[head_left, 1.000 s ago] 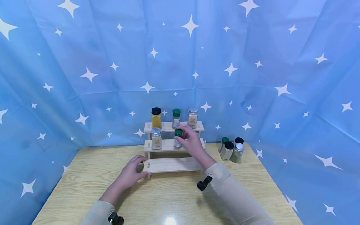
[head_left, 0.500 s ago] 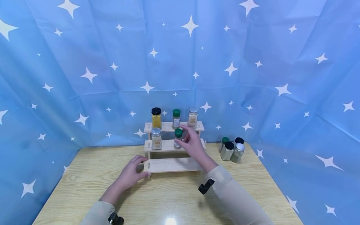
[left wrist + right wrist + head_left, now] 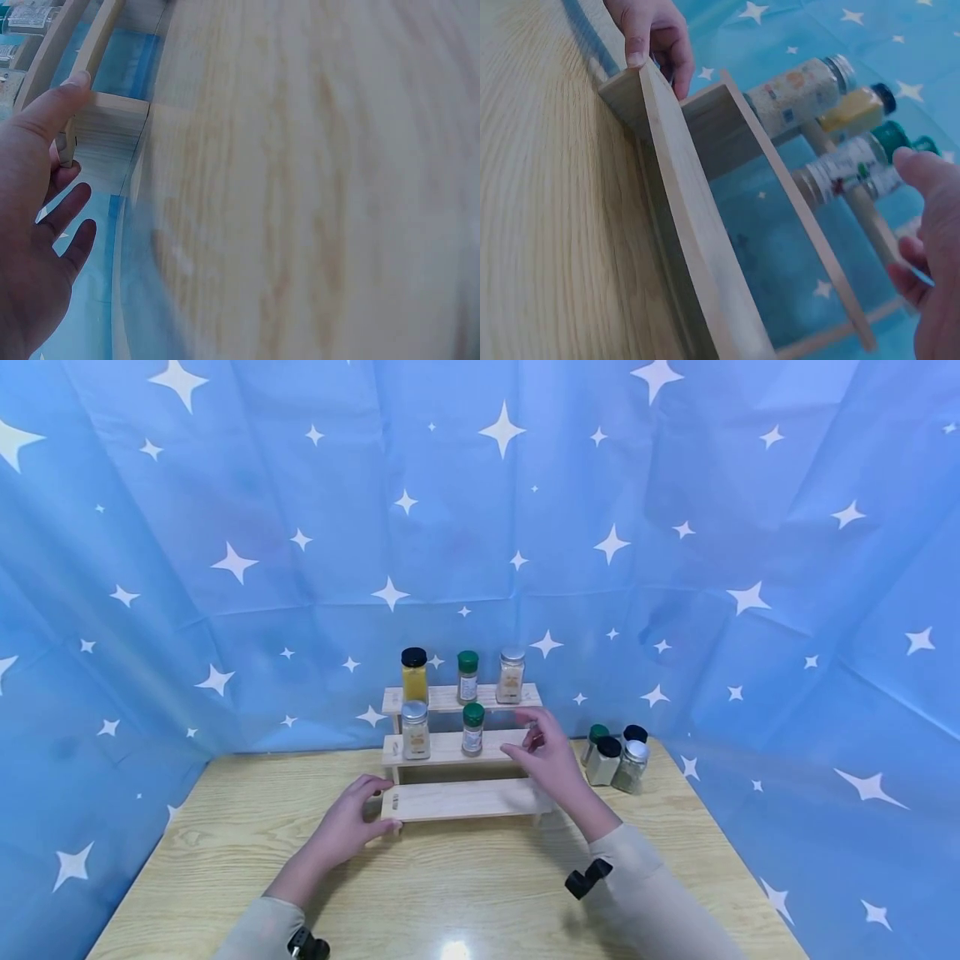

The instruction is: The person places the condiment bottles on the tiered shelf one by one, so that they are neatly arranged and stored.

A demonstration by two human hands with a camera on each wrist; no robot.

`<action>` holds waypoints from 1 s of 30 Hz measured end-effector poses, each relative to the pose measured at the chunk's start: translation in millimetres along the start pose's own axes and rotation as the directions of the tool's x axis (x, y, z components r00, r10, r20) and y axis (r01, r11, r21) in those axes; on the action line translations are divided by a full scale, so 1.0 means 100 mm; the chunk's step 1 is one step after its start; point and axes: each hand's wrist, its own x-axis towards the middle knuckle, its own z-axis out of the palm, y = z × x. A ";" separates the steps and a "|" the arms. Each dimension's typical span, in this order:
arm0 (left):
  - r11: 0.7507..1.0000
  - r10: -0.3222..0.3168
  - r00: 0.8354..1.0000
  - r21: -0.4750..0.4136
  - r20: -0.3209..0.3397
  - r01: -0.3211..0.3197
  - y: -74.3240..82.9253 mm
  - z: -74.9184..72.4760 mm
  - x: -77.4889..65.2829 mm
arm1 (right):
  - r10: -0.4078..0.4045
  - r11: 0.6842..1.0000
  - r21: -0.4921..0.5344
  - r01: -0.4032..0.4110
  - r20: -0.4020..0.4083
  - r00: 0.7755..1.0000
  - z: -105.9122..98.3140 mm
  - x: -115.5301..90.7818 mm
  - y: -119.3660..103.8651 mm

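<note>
A three-tier wooden spice rack (image 3: pixel 465 802) stands at the back of the table. My left hand (image 3: pixel 348 818) pinches the left end of its lowest shelf, thumb in front and index finger behind; the other fingers hang loosely in the left wrist view. On the middle shelf stand a silver-lidded spice jar (image 3: pixel 416 731) and a green-lidded spice jar (image 3: pixel 472 729). To the right of that green-lidded jar, my right hand (image 3: pixel 551 756) hovers over the rack's right side, fingers loosely bent and holding nothing. The top shelf bears a black-lidded yellow jar (image 3: pixel 414 677), a green-lidded jar (image 3: pixel 467 677) and a silver-lidded jar (image 3: pixel 511 677).
Several spice jars (image 3: pixel 617 760) cluster on the table right of the rack, near my right forearm. A blue star-patterned curtain (image 3: pixel 480 527) hangs behind the wooden table (image 3: pixel 450 877) and along its sides.
My right hand has let go of the green-lidded jar on the middle shelf and moved right, away from it. The jar stays upright there. My left hand has not moved.
</note>
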 end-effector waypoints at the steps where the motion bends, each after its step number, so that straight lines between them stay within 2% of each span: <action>1: 1.000 0.000 1.000 0.000 0.000 0.000 0.00 0.00 0.00 | 0.000 1.000 -0.005 0.000 -0.011 1.000 -0.05 -0.03 0.02; 11: 1.000 0.019 1.000 0.004 -0.005 -0.019 -0.02 0.01 -0.01 | 0.015 0.997 -0.071 -0.023 -0.101 0.995 -0.57 -0.29 0.19; 17: 1.000 0.019 1.000 0.004 -0.003 -0.019 -0.03 0.01 -0.01 | 0.053 0.989 -0.130 -0.076 -0.176 0.983 -0.86 -0.44 0.35; 24: 1.000 0.021 1.000 0.002 -0.006 -0.021 -0.03 0.00 0.00 | 0.078 0.974 -0.182 -0.135 -0.291 0.954 -1.12 -0.60 0.59; 30: 1.000 0.024 1.000 0.003 -0.003 -0.024 -0.03 0.00 0.00 | 0.120 0.951 -0.231 -0.208 -0.345 0.931 -1.26 -0.69 0.80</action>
